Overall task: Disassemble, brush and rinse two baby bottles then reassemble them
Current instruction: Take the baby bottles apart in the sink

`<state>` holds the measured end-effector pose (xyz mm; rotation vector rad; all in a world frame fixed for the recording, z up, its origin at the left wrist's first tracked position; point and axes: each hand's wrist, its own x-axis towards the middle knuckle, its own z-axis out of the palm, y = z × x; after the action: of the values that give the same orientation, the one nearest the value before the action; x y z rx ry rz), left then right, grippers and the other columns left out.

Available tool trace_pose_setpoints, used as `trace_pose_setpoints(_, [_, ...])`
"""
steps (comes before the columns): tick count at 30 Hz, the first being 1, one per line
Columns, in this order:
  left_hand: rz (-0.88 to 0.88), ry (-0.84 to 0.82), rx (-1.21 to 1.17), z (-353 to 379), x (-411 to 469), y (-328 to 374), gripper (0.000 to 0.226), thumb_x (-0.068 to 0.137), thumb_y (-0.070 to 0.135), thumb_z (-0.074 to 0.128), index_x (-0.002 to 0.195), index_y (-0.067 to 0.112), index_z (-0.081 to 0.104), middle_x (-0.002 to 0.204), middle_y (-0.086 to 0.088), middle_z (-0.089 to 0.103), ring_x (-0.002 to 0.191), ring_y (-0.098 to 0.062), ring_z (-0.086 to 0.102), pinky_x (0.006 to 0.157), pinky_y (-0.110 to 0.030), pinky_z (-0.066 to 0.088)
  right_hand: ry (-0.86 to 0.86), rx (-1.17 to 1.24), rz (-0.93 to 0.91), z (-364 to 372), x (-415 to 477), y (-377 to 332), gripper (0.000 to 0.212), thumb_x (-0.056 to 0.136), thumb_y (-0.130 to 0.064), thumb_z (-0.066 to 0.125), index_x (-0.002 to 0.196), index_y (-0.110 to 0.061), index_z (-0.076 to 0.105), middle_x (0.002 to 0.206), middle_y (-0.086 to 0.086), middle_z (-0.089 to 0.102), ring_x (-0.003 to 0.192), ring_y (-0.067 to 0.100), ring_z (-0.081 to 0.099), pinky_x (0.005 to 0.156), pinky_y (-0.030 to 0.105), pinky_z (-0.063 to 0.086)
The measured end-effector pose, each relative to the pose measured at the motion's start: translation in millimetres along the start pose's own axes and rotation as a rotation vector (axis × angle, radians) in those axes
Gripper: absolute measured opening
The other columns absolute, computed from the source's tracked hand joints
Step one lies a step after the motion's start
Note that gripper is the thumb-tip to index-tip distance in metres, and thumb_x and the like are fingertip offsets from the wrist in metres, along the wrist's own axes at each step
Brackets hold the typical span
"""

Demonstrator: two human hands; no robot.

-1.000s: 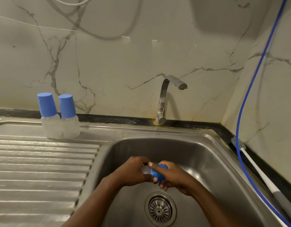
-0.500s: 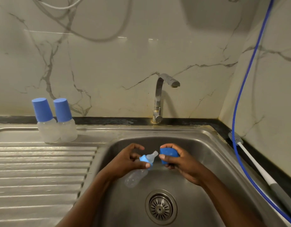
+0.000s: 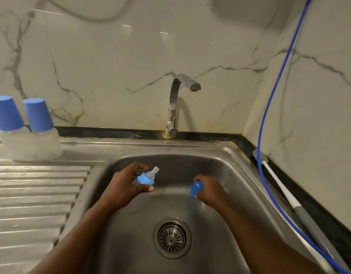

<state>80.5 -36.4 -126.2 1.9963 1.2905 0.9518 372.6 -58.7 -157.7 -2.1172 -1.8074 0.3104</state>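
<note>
Over the steel sink basin [image 3: 226, 165], my left hand [image 3: 123, 188] grips a small clear baby bottle [image 3: 146, 177] by its blue collar, the clear teat pointing up and right. My right hand [image 3: 210, 191] holds the bottle's blue cap [image 3: 196, 188] low against the basin's right side, well apart from the bottle. Two more capped bottles stand upright side by side at the back left of the drainboard: one with a blue cap [image 3: 9, 127] and its neighbour [image 3: 42, 127]. A white-handled bottle brush [image 3: 277, 184] lies on the dark counter strip to the right.
The chrome tap [image 3: 176, 107] rises behind the basin, spout turned right, no water running. The round drain strainer [image 3: 171, 238] sits at the basin's bottom. A blue hose [image 3: 269, 107] hangs down the right wall. The ribbed drainboard [image 3: 32, 204] stretches to the left.
The cap came off the bottle. My right hand has carried it right and down toward the basin side, while my left hand keeps the bottle, teat now bare.
</note>
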Motion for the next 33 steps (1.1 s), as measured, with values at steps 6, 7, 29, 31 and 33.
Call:
trace_pose_setpoints(6, [0.008,-0.015,0.009,0.6,-0.1,0.6,0.055,0.068,0.031,0.088,0.112,0.036,0.055,0.107,0.009,0.061,0.091,0.002,0.055,0.075,-0.009,0.043,-0.087,-0.156,0.069,28.3,1.2,18.3,0.037,0.090,-0.023,0.062,0.127,-0.025,0.059,0.129,0.004,0.053,0.117,0.023,0.055,0.099,0.029,0.042])
trace_pose_setpoints(7, [0.007,-0.021,0.011,1.2,-0.4,0.6,0.056,0.068,0.032,0.088,0.114,0.035,0.055,0.108,0.010,0.060,0.092,0.000,0.056,0.075,-0.009,0.043,-0.081,-0.147,0.070,30.5,1.0,19.0,0.035,0.090,-0.021,0.060,0.125,-0.024,0.060,0.129,0.004,0.055,0.116,0.023,0.056,0.099,0.028,0.042])
trace_pose_setpoints(29, [0.181,-0.163,0.114,4.7,-7.5,17.9,0.076,0.067,0.025,0.089,0.132,0.023,0.049,0.110,0.007,0.065,0.098,-0.003,0.062,0.078,-0.005,0.046,-0.279,0.535,0.039,-19.0,-51.0,-131.4,0.043,0.086,-0.054,0.064,0.107,-0.016,0.063,0.083,0.007,0.075,0.068,0.012,0.070,0.054,0.021,0.054])
trace_pose_setpoints(31, [0.182,-0.167,0.122,4.0,-6.6,13.4,0.082,0.066,0.029,0.090,0.136,0.024,0.047,0.116,0.009,0.062,0.102,-0.002,0.060,0.082,-0.007,0.046,-0.246,0.590,0.008,-18.4,-50.2,-131.0,0.038,0.087,-0.050,0.065,0.101,-0.014,0.064,0.077,0.006,0.074,0.062,0.010,0.068,0.054,0.019,0.053])
trace_pose_setpoints(33, [0.155,-0.188,0.172,3.6,-6.0,9.2,0.080,0.064,0.032,0.091,0.133,0.024,0.050,0.120,0.013,0.057,0.109,-0.004,0.055,0.089,-0.015,0.045,-0.198,0.646,-0.024,-18.0,-48.5,-130.0,0.038,0.086,-0.051,0.066,0.098,-0.014,0.064,0.073,0.003,0.070,0.058,0.008,0.064,0.055,0.019,0.052])
